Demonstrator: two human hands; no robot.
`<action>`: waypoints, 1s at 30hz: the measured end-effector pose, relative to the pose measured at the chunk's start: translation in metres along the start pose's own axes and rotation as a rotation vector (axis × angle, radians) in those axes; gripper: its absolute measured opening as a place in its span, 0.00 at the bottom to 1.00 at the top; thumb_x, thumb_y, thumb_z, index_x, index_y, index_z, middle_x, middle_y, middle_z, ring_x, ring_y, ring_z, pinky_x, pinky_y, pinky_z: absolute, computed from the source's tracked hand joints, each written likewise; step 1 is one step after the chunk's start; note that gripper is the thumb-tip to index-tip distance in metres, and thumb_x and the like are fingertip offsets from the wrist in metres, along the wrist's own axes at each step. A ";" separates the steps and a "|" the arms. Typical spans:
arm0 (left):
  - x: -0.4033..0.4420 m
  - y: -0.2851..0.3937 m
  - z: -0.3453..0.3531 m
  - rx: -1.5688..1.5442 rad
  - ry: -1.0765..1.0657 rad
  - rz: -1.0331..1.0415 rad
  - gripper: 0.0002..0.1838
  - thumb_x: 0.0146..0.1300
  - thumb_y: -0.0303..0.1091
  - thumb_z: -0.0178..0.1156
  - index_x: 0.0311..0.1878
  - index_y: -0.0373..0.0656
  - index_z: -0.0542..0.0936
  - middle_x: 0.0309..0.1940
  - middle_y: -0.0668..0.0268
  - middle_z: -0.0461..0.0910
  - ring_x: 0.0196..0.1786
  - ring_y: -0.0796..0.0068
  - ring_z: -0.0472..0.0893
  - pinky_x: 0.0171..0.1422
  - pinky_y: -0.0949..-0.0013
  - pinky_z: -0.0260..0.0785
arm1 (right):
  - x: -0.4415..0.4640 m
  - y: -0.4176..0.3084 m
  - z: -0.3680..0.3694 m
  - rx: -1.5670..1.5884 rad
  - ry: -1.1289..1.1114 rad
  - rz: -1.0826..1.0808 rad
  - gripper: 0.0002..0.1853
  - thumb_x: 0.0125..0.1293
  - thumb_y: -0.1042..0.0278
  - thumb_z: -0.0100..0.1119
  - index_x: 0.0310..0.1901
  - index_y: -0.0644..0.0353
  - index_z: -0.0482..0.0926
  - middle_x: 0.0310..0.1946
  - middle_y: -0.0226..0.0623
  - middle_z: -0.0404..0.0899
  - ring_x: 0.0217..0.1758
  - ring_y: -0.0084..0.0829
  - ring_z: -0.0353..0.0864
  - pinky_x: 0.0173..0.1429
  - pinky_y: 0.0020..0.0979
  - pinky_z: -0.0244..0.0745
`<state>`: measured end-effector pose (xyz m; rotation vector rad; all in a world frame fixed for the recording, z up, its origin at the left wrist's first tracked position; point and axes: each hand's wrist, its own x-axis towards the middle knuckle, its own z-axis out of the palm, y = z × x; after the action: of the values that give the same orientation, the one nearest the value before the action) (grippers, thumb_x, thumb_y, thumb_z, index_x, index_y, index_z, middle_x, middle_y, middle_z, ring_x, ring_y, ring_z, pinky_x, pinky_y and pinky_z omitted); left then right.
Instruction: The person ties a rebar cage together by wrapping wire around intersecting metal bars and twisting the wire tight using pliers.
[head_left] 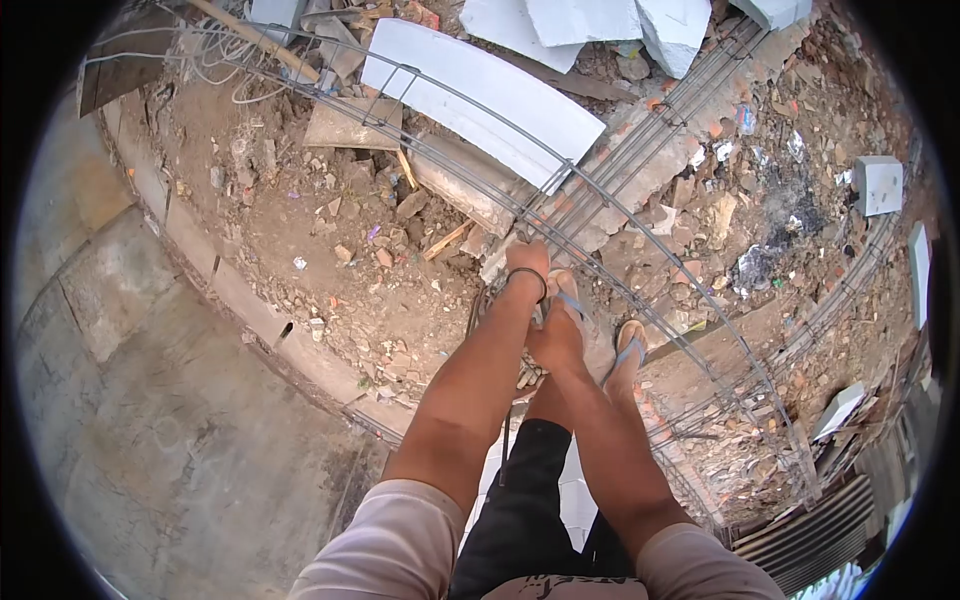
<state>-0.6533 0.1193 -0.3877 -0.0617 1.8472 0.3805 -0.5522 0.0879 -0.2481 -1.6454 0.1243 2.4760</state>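
Note:
Long rebar cages (pixel 600 268) cross near the middle of the view, made of thin steel bars tied with stirrups. At their crossing, my left hand (pixel 528 262), with a dark band at the wrist, has its fingers closed against the bars; what it grips is too small to make out. Just below and to the right, my right hand (pixel 556 338) is closed, its fingers mostly hidden. Dark thin wires (pixel 480 308) hang beside my left forearm. Both feet, in sandals (pixel 630 345), stand just right of my hands.
A long white block (pixel 480 105) lies behind the bars, with more broken white slabs (pixel 585 20) at the top. Rubble and brick pieces cover the soil. A low concrete edge (pixel 240 300) borders a grey slab (pixel 180 420) at left. Corrugated sheets (pixel 810 530) lie lower right.

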 end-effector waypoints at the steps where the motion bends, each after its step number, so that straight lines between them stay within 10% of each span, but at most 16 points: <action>1: 0.002 -0.003 0.003 0.103 0.072 0.076 0.22 0.64 0.51 0.63 0.34 0.37 0.79 0.22 0.63 0.74 0.24 0.64 0.78 0.23 0.60 0.66 | -0.001 -0.002 -0.005 0.007 -0.015 0.024 0.17 0.67 0.59 0.65 0.50 0.59 0.75 0.27 0.32 0.78 0.27 0.29 0.80 0.32 0.37 0.77; 4: -0.017 0.021 -0.022 0.265 0.135 0.071 0.29 0.70 0.61 0.53 0.41 0.39 0.81 0.26 0.59 0.79 0.27 0.61 0.80 0.30 0.55 0.73 | 0.006 -0.001 -0.007 0.053 -0.090 0.091 0.14 0.69 0.58 0.65 0.47 0.57 0.76 0.28 0.33 0.78 0.27 0.30 0.79 0.32 0.38 0.75; 7: -0.038 0.035 -0.044 -0.455 -0.400 -0.275 0.30 0.78 0.61 0.38 0.54 0.44 0.77 0.36 0.54 0.83 0.32 0.56 0.84 0.40 0.53 0.81 | -0.002 0.008 -0.021 0.388 -0.278 0.163 0.13 0.70 0.58 0.64 0.46 0.56 0.75 0.26 0.30 0.77 0.24 0.29 0.76 0.28 0.35 0.71; 12: -0.062 0.022 -0.025 -0.411 -0.362 -0.305 0.24 0.79 0.54 0.45 0.49 0.41 0.76 0.39 0.55 0.82 0.34 0.59 0.83 0.39 0.57 0.80 | -0.032 0.017 -0.027 0.287 -0.162 0.068 0.10 0.71 0.64 0.63 0.46 0.56 0.74 0.26 0.32 0.77 0.22 0.29 0.76 0.24 0.33 0.71; 14: -0.044 -0.011 -0.009 0.001 -0.130 0.226 0.16 0.77 0.44 0.51 0.48 0.39 0.77 0.35 0.59 0.81 0.32 0.66 0.81 0.36 0.63 0.77 | -0.040 0.018 -0.032 0.121 -0.035 -0.066 0.08 0.71 0.66 0.62 0.46 0.57 0.74 0.25 0.33 0.77 0.21 0.29 0.76 0.23 0.32 0.70; 18: -0.118 0.016 0.021 0.013 -0.134 0.278 0.10 0.73 0.35 0.57 0.44 0.37 0.81 0.31 0.62 0.80 0.32 0.75 0.78 0.38 0.70 0.72 | -0.054 0.015 -0.053 -0.091 0.157 -0.261 0.06 0.71 0.68 0.61 0.41 0.60 0.76 0.25 0.33 0.77 0.22 0.25 0.76 0.24 0.27 0.69; 22: -0.127 0.010 0.044 0.504 0.140 0.748 0.09 0.68 0.29 0.56 0.43 0.32 0.80 0.32 0.49 0.83 0.38 0.58 0.84 0.47 0.60 0.75 | -0.083 0.008 -0.057 -0.225 0.340 -0.362 0.08 0.74 0.65 0.58 0.40 0.62 0.76 0.24 0.32 0.77 0.24 0.25 0.78 0.27 0.28 0.71; 29: -0.157 -0.004 0.061 1.179 0.128 0.765 0.15 0.62 0.30 0.58 0.51 0.34 0.78 0.40 0.39 0.83 0.48 0.41 0.84 0.55 0.49 0.77 | -0.118 0.039 -0.109 0.032 0.175 -0.355 0.20 0.76 0.54 0.53 0.55 0.66 0.74 0.37 0.45 0.81 0.37 0.34 0.82 0.42 0.37 0.77; 30: -0.160 -0.007 0.061 1.177 0.129 0.775 0.15 0.62 0.30 0.58 0.51 0.34 0.78 0.40 0.39 0.83 0.48 0.41 0.84 0.55 0.49 0.77 | -0.115 0.052 -0.123 -0.311 0.515 -0.507 0.21 0.76 0.54 0.53 0.55 0.65 0.74 0.41 0.51 0.80 0.42 0.43 0.82 0.44 0.42 0.77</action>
<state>-0.5458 0.1059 -0.2547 1.4714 1.8987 -0.2503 -0.4067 0.0065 -0.1909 -2.0821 -0.5698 1.7270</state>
